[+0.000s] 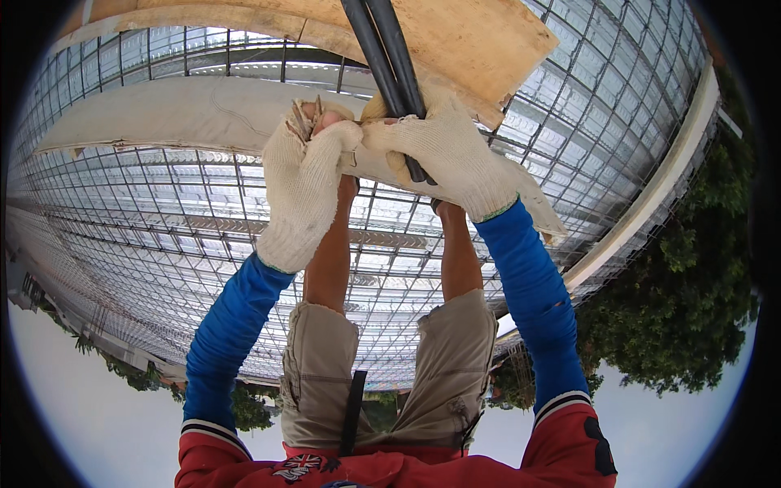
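My left hand (305, 183), in a cream knit glove, is closed with bare fingertips showing through. Thin brownish pieces (306, 120), perhaps wire or nails, stick up from its fingers. My right hand (455, 150), gloved the same way, grips two long black bars (382, 61) lying side by side like tool handles. Their narrower ends poke out below the palm, and their far ends run past the top edge. The thumbs and fingers of both hands meet in the middle. Whatever is pinched between them is too small to make out.
Beneath me a rebar grid (569, 114) spreads over shiny metal decking. A pale board (179, 114) lies across it under my hands, and a plywood sheet (480, 41) lies beyond. A light-coloured edge beam (651, 203) curves along the right, with trees (675, 301) outside it.
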`<state>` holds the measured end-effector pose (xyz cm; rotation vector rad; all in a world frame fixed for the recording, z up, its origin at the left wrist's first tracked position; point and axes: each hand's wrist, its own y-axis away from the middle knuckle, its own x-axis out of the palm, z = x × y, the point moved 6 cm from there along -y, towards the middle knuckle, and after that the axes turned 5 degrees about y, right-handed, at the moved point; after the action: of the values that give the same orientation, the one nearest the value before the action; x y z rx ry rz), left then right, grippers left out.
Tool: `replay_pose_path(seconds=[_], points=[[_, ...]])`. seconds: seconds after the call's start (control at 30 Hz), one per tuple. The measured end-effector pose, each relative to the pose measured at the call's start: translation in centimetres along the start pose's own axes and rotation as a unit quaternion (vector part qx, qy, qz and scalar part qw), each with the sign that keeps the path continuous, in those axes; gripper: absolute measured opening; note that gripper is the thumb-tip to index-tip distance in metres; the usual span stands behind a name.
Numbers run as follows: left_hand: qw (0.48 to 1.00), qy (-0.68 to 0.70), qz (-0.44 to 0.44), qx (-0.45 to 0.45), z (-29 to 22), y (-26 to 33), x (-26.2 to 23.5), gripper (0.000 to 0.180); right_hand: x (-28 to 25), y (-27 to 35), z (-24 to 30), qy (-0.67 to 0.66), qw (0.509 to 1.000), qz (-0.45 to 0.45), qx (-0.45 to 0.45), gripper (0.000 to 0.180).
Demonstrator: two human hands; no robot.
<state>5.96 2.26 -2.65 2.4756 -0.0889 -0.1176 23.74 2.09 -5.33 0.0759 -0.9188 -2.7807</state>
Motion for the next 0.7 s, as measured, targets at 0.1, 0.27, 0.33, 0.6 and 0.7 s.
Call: replay_pose_path(seconds=[0.1, 0.27, 0.33, 0.6, 0.7], points=[[0.992, 0.099, -0.037, -0.062, 1.2, 0.5, -0.2, 0.015, 0.8, 0.4, 0.2, 0.024, 0.999, -0.023, 0.028, 0.036], [0.998, -0.049, 0.008, -0.033, 0.3, 0.0, -1.4, 0.017, 0.3, 1.2, -1.0, 0.033, 0.996, -0.067, 0.053, 0.042], [0.996, -0.078, 0.035, -0.037, 0.5, -0.1, -1.6, 0.017, -0.5, 1.2, -1.8, 0.023, 0.994, -0.080, 0.074, 0.043], [0.994, -0.039, 0.054, -0.085, 0.7, -0.3, -1.5, 0.020, -0.8, 1.0, -0.4, 0.112, 0.993, -0.047, 0.004, 0.045], [0.993, -0.011, 0.047, -0.106, 0.4, -0.2, -1.1, 0.023, -0.9, 1.0, -1.1, 0.125, 0.991, -0.049, -0.012, 0.042]])
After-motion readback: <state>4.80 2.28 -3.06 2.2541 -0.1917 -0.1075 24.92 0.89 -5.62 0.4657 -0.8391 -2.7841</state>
